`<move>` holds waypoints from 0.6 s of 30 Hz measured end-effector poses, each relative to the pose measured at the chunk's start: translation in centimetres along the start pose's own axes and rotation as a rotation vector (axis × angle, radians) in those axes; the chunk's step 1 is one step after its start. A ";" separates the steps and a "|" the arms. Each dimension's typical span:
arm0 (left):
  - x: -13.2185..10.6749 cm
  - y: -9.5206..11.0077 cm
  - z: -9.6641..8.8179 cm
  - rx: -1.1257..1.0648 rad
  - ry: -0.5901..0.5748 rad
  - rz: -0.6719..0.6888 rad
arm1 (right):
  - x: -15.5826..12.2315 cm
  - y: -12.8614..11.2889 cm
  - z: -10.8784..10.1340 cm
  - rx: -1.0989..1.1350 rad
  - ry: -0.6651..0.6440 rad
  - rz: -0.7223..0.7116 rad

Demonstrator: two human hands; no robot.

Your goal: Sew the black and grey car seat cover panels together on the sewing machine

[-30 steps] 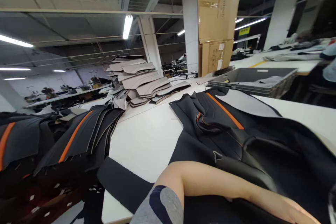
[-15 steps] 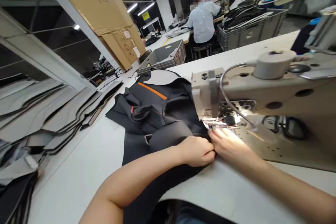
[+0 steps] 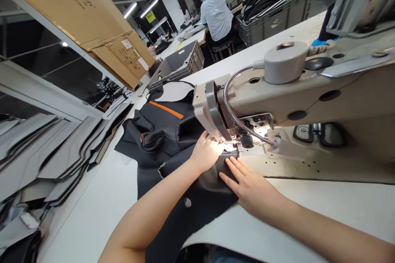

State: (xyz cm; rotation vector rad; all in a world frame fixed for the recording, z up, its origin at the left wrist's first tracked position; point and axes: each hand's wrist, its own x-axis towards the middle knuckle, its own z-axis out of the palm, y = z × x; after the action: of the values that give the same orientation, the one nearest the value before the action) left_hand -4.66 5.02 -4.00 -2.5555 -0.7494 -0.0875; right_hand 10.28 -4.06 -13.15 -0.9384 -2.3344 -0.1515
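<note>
A black fabric piece (image 3: pixel 166 148) with an orange strip (image 3: pixel 166 109) and a pale grey panel lies bunched across the table, its right edge under the head of a sewing machine (image 3: pixel 247 102). Close to the lit needle area, my left hand (image 3: pixel 207 153) is closed on the fabric, its fingertips partly hidden by the machine head and glare. My right hand (image 3: pixel 251 187) lies flat on the fabric just in front of the needle plate, fingers stretched out and slightly apart. A small whitish spot (image 3: pixel 187 202) shows on the cloth below my left forearm.
Stacked grey and black cut panels (image 3: pixel 61 152) line the left side. Behind the fabric stand a grey crate (image 3: pixel 185 61) and a large cardboard box (image 3: pixel 101 28). Farther back, a person in a white shirt (image 3: pixel 217 14) sits beside a crate (image 3: pixel 274 20) filled with dark pieces.
My left hand has moved up and left to the machine head. The right hand has come away from the needle area and flattened on the fabric. The view has shifted right.
</note>
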 end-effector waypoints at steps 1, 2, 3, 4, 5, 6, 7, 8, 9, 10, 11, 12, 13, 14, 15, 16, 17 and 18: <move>0.1 -0.2 0.1 -0.033 -0.003 0.010 | 0.0 0.0 -0.2 0.010 -0.005 0.002; 0.2 -0.3 0.1 -0.071 -0.015 0.020 | 0.0 0.0 -0.3 0.021 -0.014 0.003; 0.3 -0.4 0.2 -0.115 -0.032 0.027 | 0.0 0.0 -0.4 0.029 -0.025 0.005; 0.3 -0.6 0.2 -0.159 -0.050 0.027 | 0.0 0.0 -0.5 0.034 -0.036 0.006; 0.4 -0.7 0.3 -0.202 -0.068 0.027 | 0.0 0.1 -0.6 0.038 -0.043 0.007; 0.5 -0.8 0.3 -0.242 -0.083 0.030 | 0.0 0.1 -0.6 0.042 -0.046 0.009; 0.5 -0.9 0.4 -0.278 -0.097 0.037 | 0.0 0.2 -0.6 0.045 -0.047 0.011; 0.5 -1.0 0.5 -0.307 -0.112 0.042 | 0.0 0.2 -0.6 0.046 -0.045 0.013; 0.5 -1.1 0.6 -0.333 -0.126 0.041 | 0.1 0.2 -0.6 0.046 -0.040 0.015; 0.5 -1.1 0.6 -0.357 -0.139 0.038 | 0.1 0.2 -0.5 0.047 -0.036 0.014; 0.5 -1.0 0.6 -0.377 -0.151 0.032 | 0.1 0.2 -0.5 0.048 -0.034 0.011; 0.4 -0.9 0.5 -0.394 -0.162 0.025 | 0.2 0.2 -0.3 0.049 -0.032 0.007; 0.4 -0.7 0.4 -0.407 -0.173 0.015 | 0.2 0.3 -0.2 0.049 -0.026 0.002; 0.3 -0.4 0.3 -0.416 -0.186 -0.001 | 0.2 0.3 -0.1 0.048 -0.017 -0.004; 0.3 -0.1 0.1 -0.417 -0.202 -0.017 | 0.3 0.2 0.1 0.045 -0.004 -0.010; 0.2 0.3 0.0 -0.407 -0.220 -0.029 | 0.3 0.2 0.2 0.040 0.010 -0.013; 0.1 0.7 -0.1 -0.386 -0.237 -0.036 | 0.3 0.2 0.4 0.035 0.020 -0.012; 0.1 1.1 -0.2 -0.360 -0.252 -0.034 | 0.4 0.2 0.5 0.033 0.019 -0.007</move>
State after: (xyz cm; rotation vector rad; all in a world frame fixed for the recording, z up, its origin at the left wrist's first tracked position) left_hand -4.02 4.18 -4.28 -2.9324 -0.9445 0.0998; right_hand 9.94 -3.57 -13.36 -0.9092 -2.3161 -0.1238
